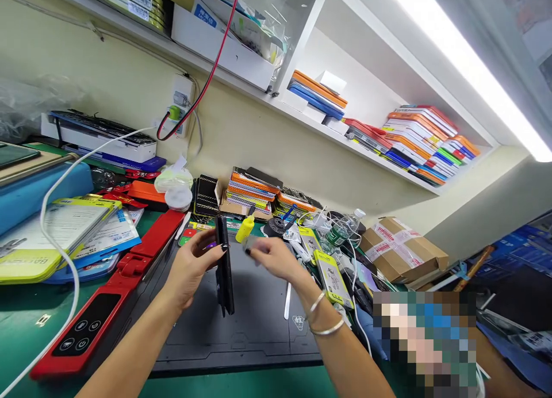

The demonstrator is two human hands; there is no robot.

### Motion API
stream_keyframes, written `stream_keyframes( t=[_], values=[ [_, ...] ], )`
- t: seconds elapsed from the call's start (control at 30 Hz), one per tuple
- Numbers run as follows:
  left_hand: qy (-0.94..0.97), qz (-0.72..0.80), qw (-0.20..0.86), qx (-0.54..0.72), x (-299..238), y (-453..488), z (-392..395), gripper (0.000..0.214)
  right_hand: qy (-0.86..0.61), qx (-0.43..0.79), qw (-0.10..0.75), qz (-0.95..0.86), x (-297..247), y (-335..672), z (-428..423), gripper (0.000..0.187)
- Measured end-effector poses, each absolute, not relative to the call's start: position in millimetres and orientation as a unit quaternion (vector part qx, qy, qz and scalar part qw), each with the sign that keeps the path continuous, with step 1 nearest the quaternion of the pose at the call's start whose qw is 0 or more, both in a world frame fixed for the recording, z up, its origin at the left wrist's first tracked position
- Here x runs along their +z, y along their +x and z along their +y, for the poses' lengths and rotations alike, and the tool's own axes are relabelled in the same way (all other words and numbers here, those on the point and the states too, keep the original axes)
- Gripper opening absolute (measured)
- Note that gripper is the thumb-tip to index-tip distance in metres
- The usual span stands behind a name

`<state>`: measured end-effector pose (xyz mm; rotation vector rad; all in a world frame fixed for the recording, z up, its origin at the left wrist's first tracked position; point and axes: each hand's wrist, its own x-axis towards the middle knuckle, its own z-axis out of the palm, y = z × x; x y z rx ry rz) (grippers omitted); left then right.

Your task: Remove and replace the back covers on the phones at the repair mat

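Note:
My left hand (pixel 194 266) grips a black phone (pixel 224 266) and holds it upright on its edge over the dark work mat (pixel 241 329). My right hand (pixel 273 257) is just to the right of the phone, fingers pinched on a small grey thing that is blurred by motion. Two silver bangles sit on my right wrist. A yellow dropper bottle (pixel 245 228) stands behind the phone. A thin metal tool (pixel 287 300) lies on the mat under my right forearm.
A red heating device (pixel 112 297) with buttons lies left of the mat. Packaged boxes (pixel 64 231) and a white cable (pixel 64 260) are at the left. A yellow-green package (pixel 333 280), bottles and a cardboard box (pixel 399 245) crowd the right. Shelves above hold stacked packs.

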<state>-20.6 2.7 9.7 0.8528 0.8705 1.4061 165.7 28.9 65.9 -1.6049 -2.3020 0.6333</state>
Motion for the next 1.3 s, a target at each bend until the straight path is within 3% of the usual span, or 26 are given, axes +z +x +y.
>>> stream_keyframes(
  t=[0.13,0.33,0.47,0.7,0.9,1.13,1.3],
  values=[
    [0.424,0.403,0.545,0.601,8.7,-13.0,-1.2,0.066,-0.528,0.173,0.225,-0.801,117.2,155.2,-2.5,0.032],
    [0.527,0.43,0.457,0.573,12.2,-0.9,-14.0,0.066,-0.492,0.068,0.149,-0.855,145.2,145.1,-21.2,0.033],
    [0.574,0.438,0.412,0.555,15.0,1.0,-18.1,0.064,-0.496,0.073,0.126,-0.856,153.4,155.6,-24.7,0.031],
    [0.651,0.436,0.324,0.531,9.8,6.9,-23.7,0.064,-0.515,0.066,0.046,-0.853,149.8,158.0,-21.6,0.035],
    [0.704,0.41,0.227,0.534,6.5,12.6,-28.3,0.069,-0.52,0.054,0.071,-0.849,139.9,159.8,-15.4,0.027],
    [0.721,0.417,0.163,0.529,6.2,15.1,-30.3,0.066,-0.504,0.11,0.112,-0.849,129.2,161.2,-14.6,0.035],
    [0.731,0.42,0.145,0.518,4.1,18.1,-33.5,0.07,-0.469,0.146,0.087,-0.866,134.9,165.7,-14.1,0.034]
  ],
)
